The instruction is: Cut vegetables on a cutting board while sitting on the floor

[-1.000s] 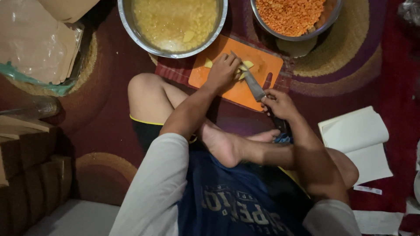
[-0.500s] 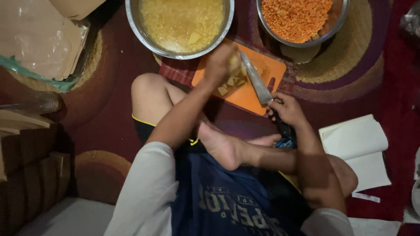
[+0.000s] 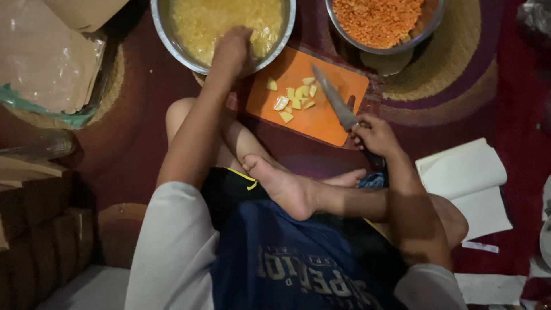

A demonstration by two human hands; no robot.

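Observation:
I sit cross-legged on a dark red rug. An orange cutting board (image 3: 333,120) lies in front of me with several yellow cut pieces (image 3: 294,99) on it. My right hand (image 3: 376,135) grips a knife (image 3: 336,99), its blade slanting over the board's right half. My left hand (image 3: 232,50) reaches over the rim of a large steel bowl (image 3: 166,34) of yellow chopped food, fingers curled; I cannot tell whether it holds pieces.
A second steel bowl (image 3: 402,43) of orange lentils stands at the top right. An open white booklet (image 3: 468,183) lies at the right. Brown paper and plastic bags (image 3: 46,63) sit at the top left, cardboard boxes (image 3: 34,229) at the left.
My left hand has gone from the cutting board up into the yellow bowl, leaving fewer pieces on the board. The knife lifted off the cutting spot and now rests aslant.

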